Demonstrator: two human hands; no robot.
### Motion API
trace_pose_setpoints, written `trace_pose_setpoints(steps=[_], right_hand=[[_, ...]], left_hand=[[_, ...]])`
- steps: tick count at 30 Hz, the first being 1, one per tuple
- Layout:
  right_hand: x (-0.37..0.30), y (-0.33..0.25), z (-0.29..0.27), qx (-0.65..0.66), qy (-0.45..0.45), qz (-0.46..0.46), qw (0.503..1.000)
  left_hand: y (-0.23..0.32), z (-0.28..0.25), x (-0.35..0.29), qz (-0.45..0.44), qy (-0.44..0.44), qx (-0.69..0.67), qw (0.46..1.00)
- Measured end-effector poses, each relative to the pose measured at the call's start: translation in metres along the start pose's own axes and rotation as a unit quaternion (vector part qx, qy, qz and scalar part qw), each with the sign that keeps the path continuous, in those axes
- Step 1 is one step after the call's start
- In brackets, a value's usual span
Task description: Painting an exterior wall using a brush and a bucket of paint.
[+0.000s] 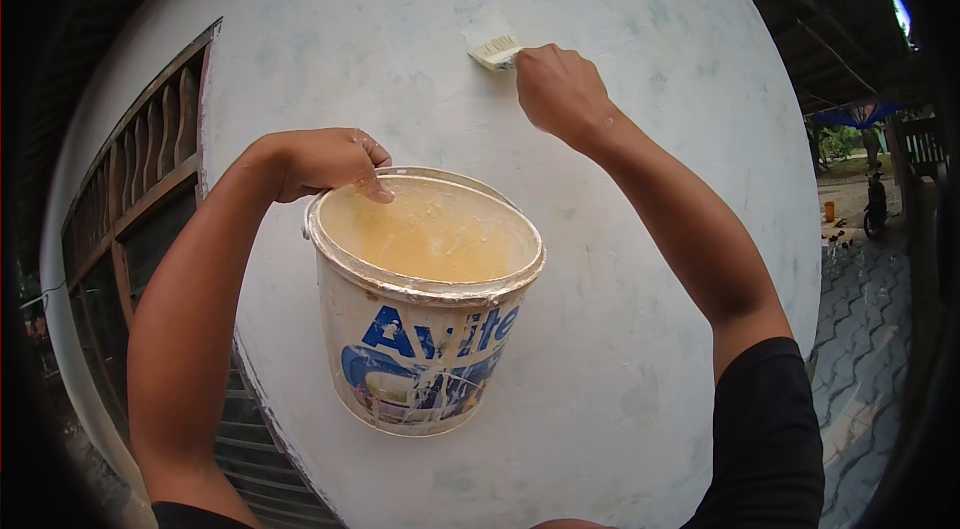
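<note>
My right hand (562,94) is closed around a paintbrush (494,54), its pale, paint-covered bristles against the upper part of a white wall (640,279). Patches of grey-green show faintly through the wall's coat. On the left, my left hand (335,164) grips the rim of a white plastic bucket (400,349), thumb over the inner edge. The bucket hangs in front of the wall, tilted a little toward me. Blue printing and paint drips mark its outside. Its inside looks yellowish and smeared; how much paint it contains I cannot tell.
A wooden-framed window (150,159) with wavy bars is set in the wall at left, with dark slats (250,449) lower down. Beyond the wall's right edge lie grey paving (860,359), a parked motorbike (876,204) and an orange container (829,212).
</note>
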State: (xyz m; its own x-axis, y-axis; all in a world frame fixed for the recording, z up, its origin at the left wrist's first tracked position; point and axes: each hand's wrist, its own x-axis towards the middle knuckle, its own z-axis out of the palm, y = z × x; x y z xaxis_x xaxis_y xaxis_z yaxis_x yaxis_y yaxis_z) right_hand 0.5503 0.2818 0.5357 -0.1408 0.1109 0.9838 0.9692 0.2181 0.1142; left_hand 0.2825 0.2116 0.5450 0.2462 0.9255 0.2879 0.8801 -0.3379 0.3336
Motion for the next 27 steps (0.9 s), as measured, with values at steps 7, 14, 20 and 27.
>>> trace_pose_setpoints(steps=[7, 14, 20, 27], right_hand=[[0.043, -0.01, -0.031, 0.01, -0.004, 0.015, 1.0], [0.044, -0.026, -0.011, -0.021, -0.048, 0.02, 0.998], [0.026, -0.032, -0.061, -0.061, -0.12, 0.007, 0.991], [0.062, -0.012, -0.019, -0.044, -0.041, 0.045, 0.997]], left_hand=[[0.0, 0.0, 0.013, 0.006, -0.015, 0.03, 0.999], [-0.012, 0.001, 0.022, 0.007, -0.016, 0.022, 1.0], [-0.009, 0.001, 0.021, -0.003, -0.018, 0.037, 0.999], [0.007, 0.007, 0.027, 0.012, -0.06, 0.08, 0.995]])
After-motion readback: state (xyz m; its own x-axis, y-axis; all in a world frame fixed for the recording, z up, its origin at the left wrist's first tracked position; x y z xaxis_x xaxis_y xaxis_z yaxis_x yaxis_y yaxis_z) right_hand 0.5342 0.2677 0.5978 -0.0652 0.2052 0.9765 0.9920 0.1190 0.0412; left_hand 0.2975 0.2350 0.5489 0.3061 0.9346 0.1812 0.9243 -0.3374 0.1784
